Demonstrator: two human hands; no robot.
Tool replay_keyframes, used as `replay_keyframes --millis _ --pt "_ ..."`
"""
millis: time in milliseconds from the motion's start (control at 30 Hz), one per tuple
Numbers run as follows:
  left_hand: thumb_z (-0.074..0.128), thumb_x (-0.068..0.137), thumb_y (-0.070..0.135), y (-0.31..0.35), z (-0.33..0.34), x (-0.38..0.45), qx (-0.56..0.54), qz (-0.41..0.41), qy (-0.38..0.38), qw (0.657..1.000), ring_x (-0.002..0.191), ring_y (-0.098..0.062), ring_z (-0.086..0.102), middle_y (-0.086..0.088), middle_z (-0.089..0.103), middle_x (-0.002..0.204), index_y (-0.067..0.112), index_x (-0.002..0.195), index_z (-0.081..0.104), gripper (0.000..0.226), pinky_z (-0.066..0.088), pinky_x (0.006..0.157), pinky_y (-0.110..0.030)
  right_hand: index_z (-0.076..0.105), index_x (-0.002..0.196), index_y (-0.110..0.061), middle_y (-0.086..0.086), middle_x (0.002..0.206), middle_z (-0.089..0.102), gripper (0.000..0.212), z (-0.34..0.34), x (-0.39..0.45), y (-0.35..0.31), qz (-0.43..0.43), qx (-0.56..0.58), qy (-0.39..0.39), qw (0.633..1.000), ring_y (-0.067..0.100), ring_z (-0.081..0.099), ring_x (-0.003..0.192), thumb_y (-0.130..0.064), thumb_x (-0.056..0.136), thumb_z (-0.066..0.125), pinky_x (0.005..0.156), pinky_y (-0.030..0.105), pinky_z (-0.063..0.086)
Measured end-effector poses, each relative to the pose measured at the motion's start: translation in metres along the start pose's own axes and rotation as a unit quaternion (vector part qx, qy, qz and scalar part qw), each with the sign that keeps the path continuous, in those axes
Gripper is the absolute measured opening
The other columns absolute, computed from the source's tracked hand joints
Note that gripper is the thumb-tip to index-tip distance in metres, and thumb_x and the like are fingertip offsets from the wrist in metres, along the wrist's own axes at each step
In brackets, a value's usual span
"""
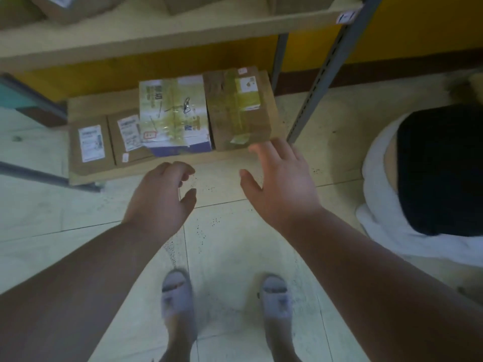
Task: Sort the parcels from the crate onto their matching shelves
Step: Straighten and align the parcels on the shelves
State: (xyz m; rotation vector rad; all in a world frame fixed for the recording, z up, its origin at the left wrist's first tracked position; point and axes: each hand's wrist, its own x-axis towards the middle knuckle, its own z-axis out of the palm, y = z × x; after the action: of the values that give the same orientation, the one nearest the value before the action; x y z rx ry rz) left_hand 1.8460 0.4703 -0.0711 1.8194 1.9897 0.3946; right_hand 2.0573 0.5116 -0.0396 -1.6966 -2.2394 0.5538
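Nearest the camera, two feet in grey slippers [177,296] are seen on the pale tiled floor [224,246]. Above them both bare forearms are stretched forward. The left hand [159,197] is held loosely curled over the floor, its grip empty and the fingers bent inward. The right hand [281,186] is spread open, nothing being held, and its fingertips [257,147] are placed at or just short of the near edge of a brown taped parcel [239,111]; contact cannot be told.

That parcel is set on the low bottom shelf [86,176], at its right end. Just beside it on the left a white-printed parcel [173,113] is laid, and further left two small brown parcels [90,145] with white labels are lined up. To the right, a white sack [384,205] with a dark opening is stood on the floor. Farther off, an upper shelf [167,35] bearing more cardboard boxes is seen, blurred, before a yellow wall [418,24].
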Motion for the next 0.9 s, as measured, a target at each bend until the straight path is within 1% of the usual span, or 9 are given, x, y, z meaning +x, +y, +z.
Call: replay_keyframes --millis 100,233,367,467,567,667,767,800,900 --pt "0.072 0.085 0.015 0.035 -0.055 -0.036 -0.005 -0.022 0.019 1.000 0.093 -0.019 0.060 -0.002 0.064 0.108 0.014 0.120 0.064 0.036 0.039 0.075 -0.029 0.056 0.128 -0.017 0.006 0.123 0.057 0.041 -0.058 -0.017 -0.032 -0.023 0.011 -0.009 1.000 0.029 0.052 0.113 -0.037 0.092 0.059 0.094 0.045 0.047" --pt "0.074 0.082 0.018 0.090 -0.135 -0.081 -0.011 -0.027 0.051 0.998 0.093 -0.026 0.064 -0.002 0.066 0.104 0.017 0.117 0.065 0.036 0.048 0.075 -0.031 0.058 0.127 -0.016 0.007 0.120 0.058 0.042 -0.155 -0.033 -0.084 -0.064 0.031 0.015 0.997 0.030 0.052 0.113 -0.035 0.090 0.063 0.094 0.044 0.046" --pt "0.070 0.085 0.024 0.144 -0.242 -0.111 -0.030 -0.048 0.139 0.989 0.093 -0.022 0.061 0.007 0.062 0.101 0.025 0.114 0.062 0.030 0.050 0.076 -0.034 0.056 0.130 -0.017 0.005 0.126 0.056 0.043 -0.273 -0.033 -0.158 -0.169 0.027 0.041 0.984 0.028 0.050 0.119 -0.036 0.091 0.062 0.100 0.040 0.041" --pt "0.071 0.085 0.024 0.166 -0.313 -0.131 -0.046 -0.072 0.204 0.975 0.088 -0.017 0.059 0.008 0.062 0.099 0.025 0.110 0.061 0.026 0.051 0.077 -0.035 0.053 0.133 -0.020 0.000 0.132 0.052 0.042 -0.350 -0.026 -0.216 -0.240 0.021 0.054 0.969 0.020 0.045 0.125 -0.038 0.095 0.058 0.103 0.033 0.036" --pt "0.073 0.084 0.025 0.169 -0.370 -0.158 -0.072 -0.090 0.266 0.957 0.082 -0.009 0.059 0.010 0.062 0.099 0.029 0.115 0.062 0.033 0.055 0.072 -0.033 0.055 0.129 -0.020 -0.001 0.130 0.052 0.039 -0.403 -0.020 -0.278 -0.296 0.037 0.082 0.951 0.019 0.047 0.121 -0.039 0.095 0.059 0.098 0.029 0.037" --pt "0.074 0.084 0.027 0.157 -0.423 -0.176 -0.068 -0.100 0.310 0.943 0.081 -0.003 0.058 0.016 0.061 0.096 0.037 0.112 0.060 0.032 0.050 0.077 -0.029 0.057 0.126 -0.022 -0.003 0.127 0.052 0.036 -0.441 -0.016 -0.344 -0.348 0.035 0.113 0.930 0.018 0.049 0.117 -0.039 0.094 0.060 0.090 0.025 0.034" --pt "0.072 0.086 0.027 0.138 -0.478 -0.183 -0.056 -0.085 0.345 0.933 0.077 -0.002 0.054 0.018 0.057 0.091 0.033 0.112 0.061 0.028 0.049 0.075 -0.027 0.054 0.127 -0.026 -0.005 0.124 0.049 0.036 -0.470 -0.014 -0.410 -0.380 0.023 0.120 0.917 0.016 0.051 0.109 -0.043 0.095 0.058 0.085 0.027 0.037" --pt "0.071 0.088 0.025 0.131 -0.495 -0.185 -0.055 -0.079 0.346 0.933 0.075 0.000 0.053 0.018 0.056 0.091 0.034 0.109 0.059 0.026 0.046 0.073 -0.022 0.054 0.125 -0.026 -0.006 0.122 0.049 0.036 -0.477 -0.012 -0.432 -0.393 0.017 0.125 0.911 0.015 0.052 0.106 -0.044 0.095 0.058 0.083 0.027 0.038" --pt "0.071 0.089 0.026 0.104 -0.543 -0.189 -0.044 -0.061 0.351 0.933 0.075 0.000 0.054 0.015 0.057 0.098 0.038 0.114 0.053 0.033 0.038 0.065 -0.013 0.055 0.124 -0.026 -0.005 0.121 0.051 0.038 -0.487 -0.003 -0.498 -0.428 -0.020 0.134 0.893 0.014 0.051 0.110 -0.047 0.093 0.059 0.088 0.030 0.044"
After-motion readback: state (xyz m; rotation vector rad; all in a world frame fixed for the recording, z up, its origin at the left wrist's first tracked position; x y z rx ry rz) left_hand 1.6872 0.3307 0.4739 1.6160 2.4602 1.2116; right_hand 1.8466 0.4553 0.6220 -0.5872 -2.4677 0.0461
